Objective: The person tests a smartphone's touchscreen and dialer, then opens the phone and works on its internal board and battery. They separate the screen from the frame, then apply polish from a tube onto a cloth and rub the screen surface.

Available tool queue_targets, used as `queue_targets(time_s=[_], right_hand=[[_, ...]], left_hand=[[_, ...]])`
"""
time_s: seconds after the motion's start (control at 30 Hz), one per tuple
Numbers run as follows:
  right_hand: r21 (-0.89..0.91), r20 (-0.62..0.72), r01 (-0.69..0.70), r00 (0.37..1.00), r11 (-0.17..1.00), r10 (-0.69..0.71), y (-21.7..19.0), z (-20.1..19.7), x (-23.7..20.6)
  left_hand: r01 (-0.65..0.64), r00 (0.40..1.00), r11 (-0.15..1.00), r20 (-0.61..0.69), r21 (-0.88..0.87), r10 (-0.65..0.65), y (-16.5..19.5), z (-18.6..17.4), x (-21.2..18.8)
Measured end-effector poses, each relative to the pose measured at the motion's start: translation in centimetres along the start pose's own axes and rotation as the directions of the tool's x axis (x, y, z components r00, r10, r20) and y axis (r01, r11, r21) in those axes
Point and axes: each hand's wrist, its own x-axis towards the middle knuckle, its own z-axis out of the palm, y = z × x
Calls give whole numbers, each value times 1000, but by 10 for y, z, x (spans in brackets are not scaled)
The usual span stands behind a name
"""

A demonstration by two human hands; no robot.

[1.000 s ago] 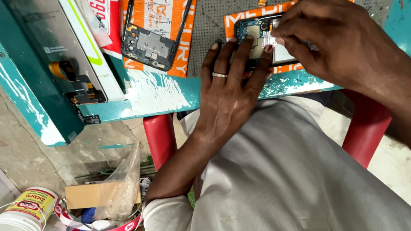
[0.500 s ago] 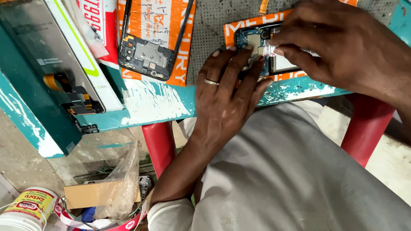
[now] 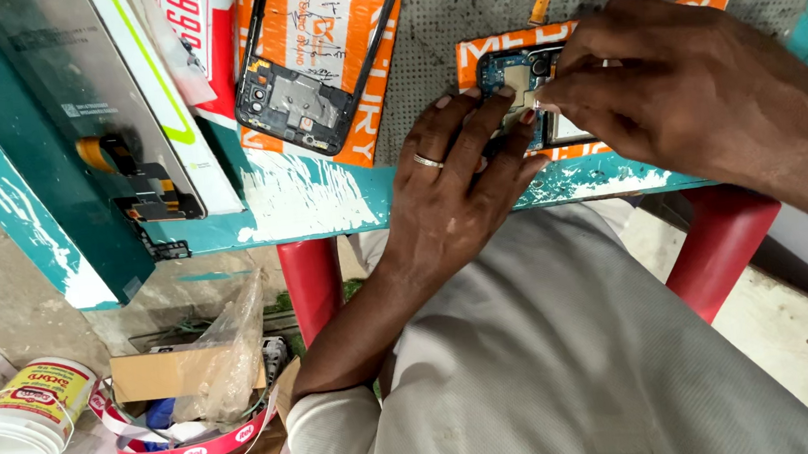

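An opened phone [image 3: 515,83] with a bare blue circuit board lies on an orange card on the grey mat [image 3: 482,12]. My left hand [image 3: 454,183], a ring on one finger, lies flat with its fingertips pressing the phone's near-left edge. My right hand [image 3: 677,92] covers most of the phone, thumb and fingers pinched on a small part over the board; the part itself is too small to make out. Most of the phone is hidden under my right hand.
A black phone frame with a metal plate [image 3: 297,94] lies on an orange box at the left. A dark screen panel with an orange flex cable [image 3: 109,137] rests on the teal table [image 3: 322,200]. A white tub [image 3: 22,417] and a cardboard box [image 3: 176,372] sit on the floor.
The view has shifted slightly, moving the table lower in the picture. Both hands stay on the phone; my right hand's fingers have moved a little to the left over the board.
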Motion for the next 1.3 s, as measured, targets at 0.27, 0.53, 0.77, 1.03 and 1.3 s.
queue_targets(time_s=[0.27,0.53,0.77,1.03,1.3], right_hand=[[-9,75,-100,992,995,100,-9,1,-1],[60,198,-236,955,970,220,2,2,7],[68,191,-208,963,976,192,3,-3,11],[199,-133,-294,937,935,323,8,-6,-44],[445,-341,-451,713,773,613,-22,35,-112]], left_hand=[[8,1000,1000,4,-5,-8,1,-1,2],[2,1000,1000,22,-9,-2,0,-1,5],[10,1000,1000,21,-25,-9,-1,-1,4],[-9,1000,999,-1,44,9,0,-6,7],[-8,995,999,94,-53,13,0,-23,26]])
